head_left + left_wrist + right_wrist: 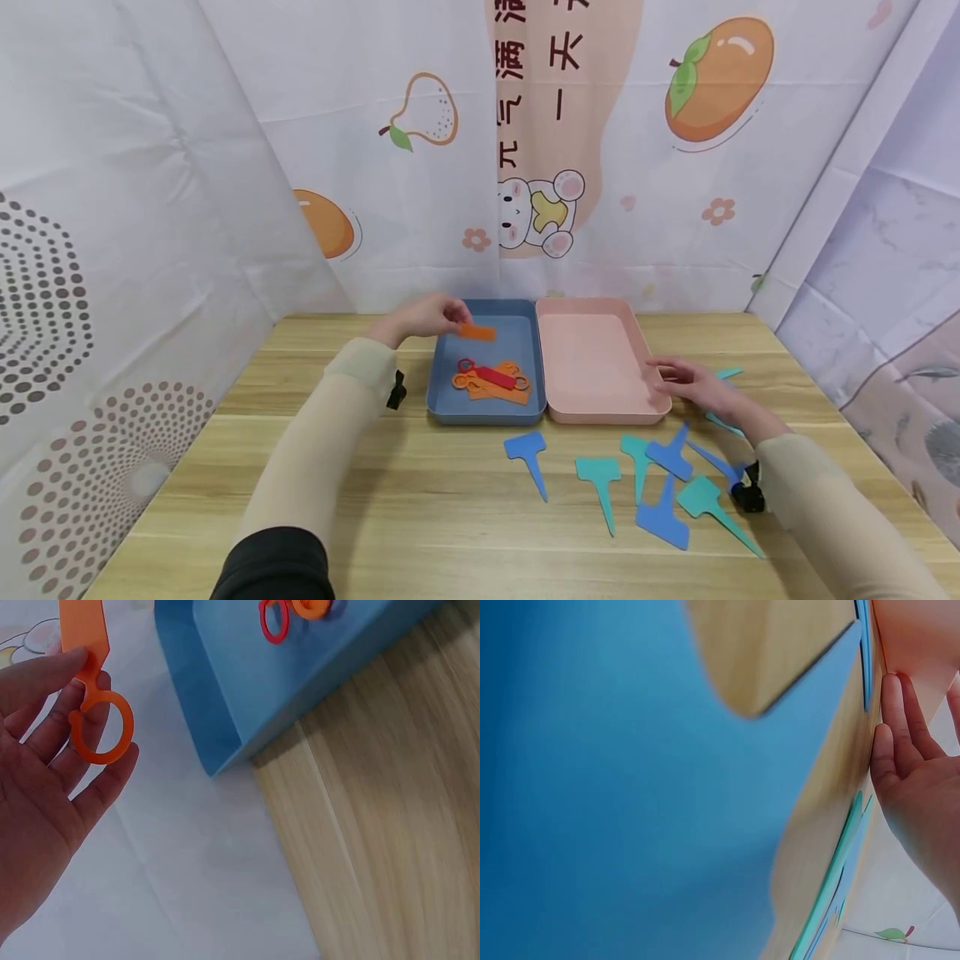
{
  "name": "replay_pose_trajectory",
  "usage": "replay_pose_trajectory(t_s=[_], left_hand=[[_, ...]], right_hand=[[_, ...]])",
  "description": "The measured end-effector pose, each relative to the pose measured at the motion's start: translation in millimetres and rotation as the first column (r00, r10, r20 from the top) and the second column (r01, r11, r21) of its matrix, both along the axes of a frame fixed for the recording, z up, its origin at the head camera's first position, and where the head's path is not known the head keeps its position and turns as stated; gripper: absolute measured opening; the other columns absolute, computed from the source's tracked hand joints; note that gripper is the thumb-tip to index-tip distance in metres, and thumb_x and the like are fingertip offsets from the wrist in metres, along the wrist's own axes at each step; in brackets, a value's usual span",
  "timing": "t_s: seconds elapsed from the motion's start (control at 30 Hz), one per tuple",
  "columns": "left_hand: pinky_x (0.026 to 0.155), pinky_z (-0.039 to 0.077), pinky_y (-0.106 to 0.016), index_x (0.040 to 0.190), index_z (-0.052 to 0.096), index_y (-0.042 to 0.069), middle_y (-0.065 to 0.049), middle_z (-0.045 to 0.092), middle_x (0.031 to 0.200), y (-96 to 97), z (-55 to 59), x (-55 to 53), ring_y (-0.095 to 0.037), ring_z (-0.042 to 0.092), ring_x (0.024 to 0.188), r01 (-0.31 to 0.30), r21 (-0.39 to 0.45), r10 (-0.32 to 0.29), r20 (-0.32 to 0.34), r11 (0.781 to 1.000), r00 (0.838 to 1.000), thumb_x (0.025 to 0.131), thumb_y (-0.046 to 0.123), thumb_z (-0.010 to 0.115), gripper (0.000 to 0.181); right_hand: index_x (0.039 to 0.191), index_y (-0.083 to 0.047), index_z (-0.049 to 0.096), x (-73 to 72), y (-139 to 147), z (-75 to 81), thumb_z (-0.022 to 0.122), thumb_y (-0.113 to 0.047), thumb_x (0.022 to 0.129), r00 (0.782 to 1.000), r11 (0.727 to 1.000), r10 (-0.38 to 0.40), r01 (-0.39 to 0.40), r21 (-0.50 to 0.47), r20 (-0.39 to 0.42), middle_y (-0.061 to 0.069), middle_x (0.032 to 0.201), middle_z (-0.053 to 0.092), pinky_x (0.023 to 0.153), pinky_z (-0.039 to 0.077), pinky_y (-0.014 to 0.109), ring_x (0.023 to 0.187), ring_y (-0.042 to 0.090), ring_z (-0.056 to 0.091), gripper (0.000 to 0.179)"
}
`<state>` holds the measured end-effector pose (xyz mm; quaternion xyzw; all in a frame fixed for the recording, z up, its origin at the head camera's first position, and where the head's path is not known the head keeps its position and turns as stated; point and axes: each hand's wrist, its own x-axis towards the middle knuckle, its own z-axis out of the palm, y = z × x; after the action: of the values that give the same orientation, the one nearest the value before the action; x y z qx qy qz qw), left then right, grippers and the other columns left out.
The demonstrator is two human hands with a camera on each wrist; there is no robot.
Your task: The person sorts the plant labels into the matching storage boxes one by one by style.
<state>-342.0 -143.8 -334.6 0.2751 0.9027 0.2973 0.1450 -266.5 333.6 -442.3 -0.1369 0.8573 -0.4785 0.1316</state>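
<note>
My left hand pinches an orange hook-ring tag between thumb and fingers, above the back left of the blue tray. In the left wrist view the tag's flat plate points up, and its open ring hangs below the thumb. Inside the blue tray, several orange tags lie in a pile with a red tag on top. My right hand rests its extended fingertips against the right wall of the pink tray, which contains nothing.
Several T-shaped plant labels lie in front and to the right of the trays, some blue, some teal. A few are under or beside my right wrist. A printed curtain hangs right behind the wooden table.
</note>
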Motion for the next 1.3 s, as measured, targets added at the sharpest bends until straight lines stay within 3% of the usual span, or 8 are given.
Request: replay_pose_trajectory(t_s=[0.23, 0.5, 0.73, 1.0, 1.23, 1.3], left_hand=[[0.073, 0.049, -0.03, 0.102, 0.069, 0.004, -0.007, 0.066, 0.095, 26.7, -8.7, -12.6, -0.022, 0.055, 0.083, -0.013, -0.046, 0.014, 0.017, 0.999, 1.0, 0.093, 0.002, 0.06, 0.014], [0.065, 0.048, -0.026, 0.103, 0.07, 0.001, -0.009, 0.065, 0.091, 43.7, -33.4, -14.5, -0.019, 0.052, 0.07, -0.01, -0.021, 0.012, 0.1, 1.0, 0.995, 0.091, -0.004, 0.06, 0.017], [0.075, 0.05, -0.028, 0.1, 0.072, 0.002, -0.008, 0.066, 0.095, 48.1, -52.5, -19.0, -0.018, 0.056, 0.083, 0.003, -0.076, 0.004, 0.086, 0.997, 0.996, 0.088, -0.008, 0.058, 0.021], [0.068, 0.051, -0.035, 0.102, 0.07, 0.0, -0.011, 0.068, 0.092, 49.9, -53.8, -11.8, -0.025, 0.056, 0.07, -0.019, -0.136, 0.038, 0.141, 0.991, 0.989, 0.089, -0.009, 0.055, 0.022], [0.068, 0.05, -0.035, 0.105, 0.071, 0.002, -0.01, 0.067, 0.095, 52.5, -50.9, -10.1, -0.028, 0.056, 0.074, -0.008, -0.127, 0.025, 0.135, 0.992, 0.99, 0.092, -0.006, 0.055, 0.022], [0.07, 0.052, -0.04, 0.107, 0.07, 0.001, -0.012, 0.067, 0.099, 52.4, -47.3, -9.6, -0.036, 0.057, 0.078, 0.008, -0.116, 0.008, 0.14, 0.993, 0.99, 0.092, -0.005, 0.055, 0.022]], right_hand=[[0.146, 0.002, 0.038, -0.1, -0.1, -0.4, 0.059, -0.024, 0.099, 1.0, 1.0, 0.004, -0.004, -0.019, 0.003, 0.031, 0.143, 0.038, 0.102, 0.035, 0.052, 0.132, 0.046, 0.034, 0.058], [0.146, 0.001, 0.038, -0.4, -2.5, 1.8, 0.059, -0.023, 0.099, 1.0, 1.0, 0.013, -0.013, -0.012, 0.0, 0.031, 0.143, 0.038, 0.102, 0.033, 0.055, 0.132, 0.047, 0.034, 0.057], [0.146, 0.001, 0.038, -0.3, -3.2, 2.0, 0.058, -0.023, 0.099, 1.0, 1.0, 0.013, -0.013, -0.018, 0.005, 0.031, 0.144, 0.037, 0.103, 0.031, 0.057, 0.132, 0.047, 0.033, 0.057], [0.146, 0.001, 0.037, -1.7, -2.7, 3.1, 0.058, -0.024, 0.099, 1.0, 1.0, 0.014, -0.014, -0.023, -0.005, 0.031, 0.143, 0.039, 0.103, 0.032, 0.056, 0.132, 0.046, 0.034, 0.057], [0.146, 0.001, 0.037, -1.0, -1.8, 1.9, 0.059, -0.024, 0.099, 1.0, 1.0, 0.01, -0.01, -0.015, -0.004, 0.031, 0.143, 0.038, 0.102, 0.033, 0.056, 0.131, 0.047, 0.034, 0.058], [0.146, 0.002, 0.037, 0.0, -1.5, 1.3, 0.059, -0.024, 0.099, 1.0, 1.0, 0.011, -0.011, -0.022, -0.001, 0.032, 0.143, 0.038, 0.102, 0.035, 0.051, 0.131, 0.047, 0.034, 0.058]])
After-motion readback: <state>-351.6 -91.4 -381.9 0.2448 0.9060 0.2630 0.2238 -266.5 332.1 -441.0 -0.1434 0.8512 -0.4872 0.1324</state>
